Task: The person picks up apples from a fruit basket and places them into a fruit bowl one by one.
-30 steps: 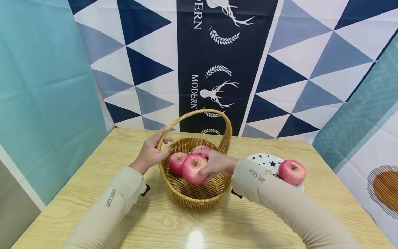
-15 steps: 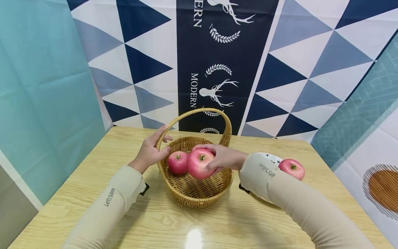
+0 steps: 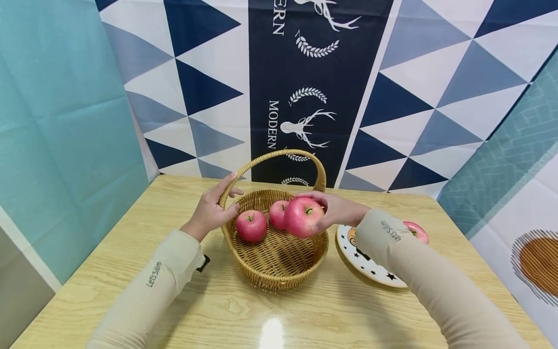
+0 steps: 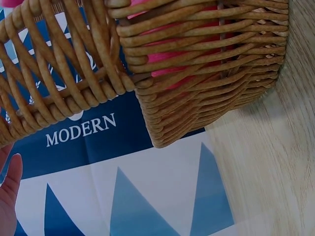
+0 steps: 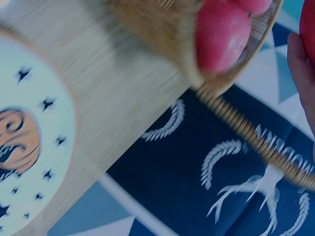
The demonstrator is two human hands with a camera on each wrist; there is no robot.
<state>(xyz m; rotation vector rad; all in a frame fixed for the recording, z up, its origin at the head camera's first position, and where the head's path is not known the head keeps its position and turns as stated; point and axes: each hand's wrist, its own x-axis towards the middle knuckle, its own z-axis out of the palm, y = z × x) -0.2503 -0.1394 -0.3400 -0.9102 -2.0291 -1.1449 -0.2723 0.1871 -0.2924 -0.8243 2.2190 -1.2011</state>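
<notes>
My right hand (image 3: 341, 209) grips a pink-red apple (image 3: 301, 220) over the right side of a wicker basket (image 3: 281, 279), its thumb in front. In the right wrist view only part of that apple (image 5: 309, 29) and a few fingers (image 5: 298, 64) show at the right edge. Two other apples lie in the basket: one apple (image 3: 252, 226) at the left, another apple (image 3: 277, 214) further back, partly covered by the held one. My left hand (image 3: 210, 212) holds the lower left end of the arched handle (image 3: 279, 154); its thumb (image 4: 14, 172) shows in the left wrist view.
Right of the basket, a white plate (image 3: 355, 254) with black stars and an orange pumpkin print rests on the wooden table (image 3: 226, 315). An apple (image 3: 417, 230) on its far side is half hidden by my right sleeve. A patterned cloth (image 3: 209, 87) hangs behind the table.
My right hand has lifted the apple from among the others and moved it right, towards the basket's right rim. The two apples left in the basket show more. My left hand stays on the handle.
</notes>
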